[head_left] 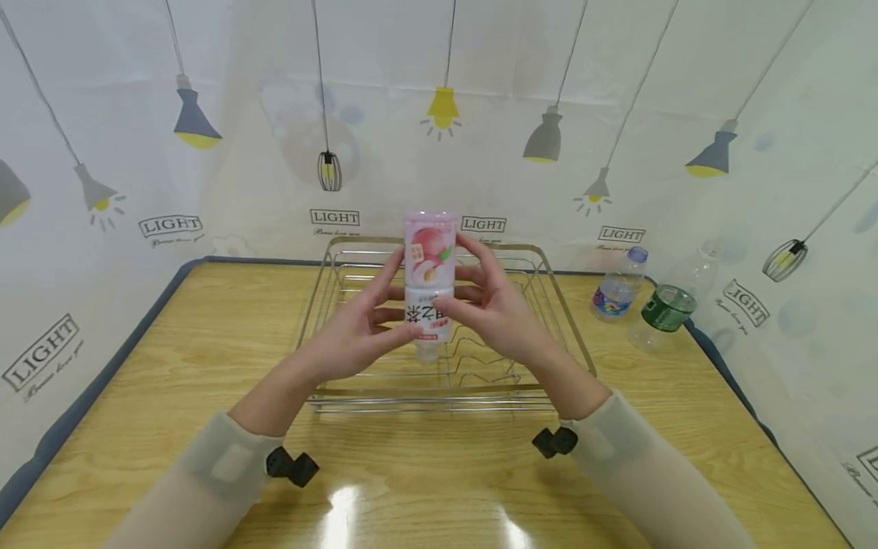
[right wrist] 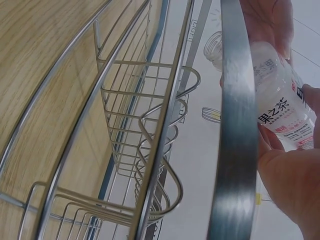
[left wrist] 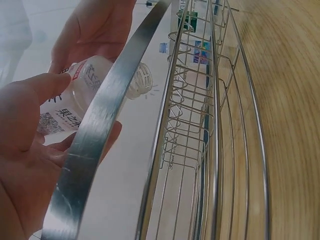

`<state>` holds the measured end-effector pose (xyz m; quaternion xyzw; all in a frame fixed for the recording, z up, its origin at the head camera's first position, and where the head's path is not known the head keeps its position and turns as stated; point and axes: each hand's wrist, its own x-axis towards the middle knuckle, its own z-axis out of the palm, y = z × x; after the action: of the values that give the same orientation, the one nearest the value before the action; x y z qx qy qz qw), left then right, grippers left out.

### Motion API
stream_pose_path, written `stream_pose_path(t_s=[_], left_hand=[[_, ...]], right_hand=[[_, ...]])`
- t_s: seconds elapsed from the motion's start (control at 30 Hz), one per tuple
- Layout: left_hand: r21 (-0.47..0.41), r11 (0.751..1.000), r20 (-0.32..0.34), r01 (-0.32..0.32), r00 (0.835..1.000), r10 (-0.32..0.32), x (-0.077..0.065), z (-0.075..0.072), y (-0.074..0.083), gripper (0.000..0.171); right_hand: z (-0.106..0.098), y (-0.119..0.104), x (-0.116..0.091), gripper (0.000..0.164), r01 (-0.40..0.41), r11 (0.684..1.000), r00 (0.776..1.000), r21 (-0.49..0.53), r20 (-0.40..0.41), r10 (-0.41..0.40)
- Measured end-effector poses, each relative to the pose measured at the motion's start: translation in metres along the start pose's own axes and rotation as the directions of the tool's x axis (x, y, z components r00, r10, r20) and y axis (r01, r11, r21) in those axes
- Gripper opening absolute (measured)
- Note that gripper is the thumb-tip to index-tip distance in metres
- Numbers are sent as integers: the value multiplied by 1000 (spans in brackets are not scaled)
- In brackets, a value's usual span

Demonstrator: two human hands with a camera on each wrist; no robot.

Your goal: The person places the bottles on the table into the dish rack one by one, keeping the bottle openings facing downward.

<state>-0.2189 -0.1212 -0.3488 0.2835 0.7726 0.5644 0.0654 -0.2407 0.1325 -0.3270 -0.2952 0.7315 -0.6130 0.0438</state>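
A clear plastic bottle (head_left: 430, 278) with a pink and white peach label is held upside down, its uncapped neck pointing down, above the wire dish rack (head_left: 384, 393). My left hand (head_left: 346, 335) grips it from the left, thumb across the lower label. From the other side my right hand (head_left: 497, 313) grips it too, thumb on the label's front. In the left wrist view the threaded mouth of the bottle (left wrist: 82, 92) shows beyond the rack's flat metal rim. The right wrist view has the bottle (right wrist: 282, 97) behind that same rim.
Right of the rack stand a small bottle with a blue cap (head_left: 617, 286) and a larger clear bottle with a green label (head_left: 668, 305). The rack sits on a wooden table (head_left: 171, 396). A white cloth printed with lamps (head_left: 384, 99) hangs behind and along the sides.
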Motion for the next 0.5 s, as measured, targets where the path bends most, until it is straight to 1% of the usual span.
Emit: stream_pose_path(t_s=[0.13, 0.23, 0.37, 0.5], left_hand=[[21, 1000, 3, -6, 1000, 6, -1, -3, 2, 103], [50, 999, -10, -2, 1000, 2, -6, -10, 5, 100], [108, 994, -39, 2, 999, 2, -20, -25, 5, 92], [192, 981, -87, 27, 996, -11, -39, -43, 1, 86]], right_hand=[[-1, 0, 0, 89, 13, 1000, 1000, -25, -6, -13], [-1, 0, -1, 90, 20, 1000, 1000, -21, -5, -20], [-4, -2, -2, 90, 25, 1000, 1000, 5, -17, -25], [-7, -4, -3, 91, 29, 1000, 999, 13, -40, -28]])
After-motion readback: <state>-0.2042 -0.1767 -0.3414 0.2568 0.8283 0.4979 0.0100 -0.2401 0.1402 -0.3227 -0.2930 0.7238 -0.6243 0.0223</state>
